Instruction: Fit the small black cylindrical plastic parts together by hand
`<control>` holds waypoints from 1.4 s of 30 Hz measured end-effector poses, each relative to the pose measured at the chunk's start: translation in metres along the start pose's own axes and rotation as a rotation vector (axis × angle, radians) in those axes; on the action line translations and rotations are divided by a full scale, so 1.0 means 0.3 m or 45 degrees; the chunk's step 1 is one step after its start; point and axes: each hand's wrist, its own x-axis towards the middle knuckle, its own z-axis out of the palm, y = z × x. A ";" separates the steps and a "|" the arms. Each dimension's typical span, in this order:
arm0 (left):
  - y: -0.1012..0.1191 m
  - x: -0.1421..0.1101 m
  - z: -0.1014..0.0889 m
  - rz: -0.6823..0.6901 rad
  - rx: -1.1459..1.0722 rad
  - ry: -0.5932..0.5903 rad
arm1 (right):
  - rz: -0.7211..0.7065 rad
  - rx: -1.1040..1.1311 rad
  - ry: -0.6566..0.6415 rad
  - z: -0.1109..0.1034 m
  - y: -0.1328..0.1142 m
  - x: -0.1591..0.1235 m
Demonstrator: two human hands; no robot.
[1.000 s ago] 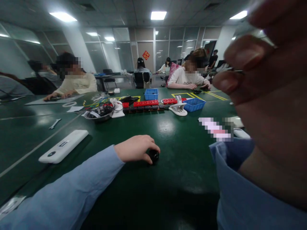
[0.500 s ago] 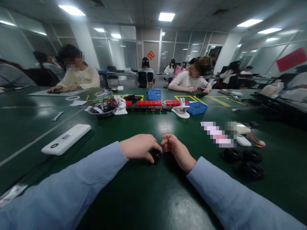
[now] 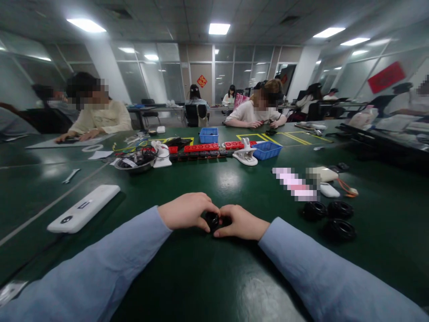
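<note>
A small round black part [image 3: 212, 221] rests on the green table [image 3: 234, 273] right in front of me. My left hand [image 3: 184, 211] curls over it from the left, fingers closed on it. From the other side my right hand [image 3: 240, 222] meets it, thumb and fingers pinched against the same part. Both forearms in light blue sleeves lie on the table. Most of the part is hidden between my fingers.
Three black rings [image 3: 330, 217] lie to the right, with white devices [image 3: 326, 182] behind them. A long white device [image 3: 83, 208] lies at left. Farther back are a metal bowl [image 3: 136, 160], red blocks [image 3: 203, 147], blue bins [image 3: 266, 149] and seated people [image 3: 97, 117].
My right hand came down from in front of the camera to the table and closed on the black part beside my left hand. The left hand stayed put.
</note>
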 end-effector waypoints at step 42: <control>0.259 -0.092 0.006 -0.759 0.264 0.096 | 0.149 -0.391 0.226 0.048 -0.030 -0.003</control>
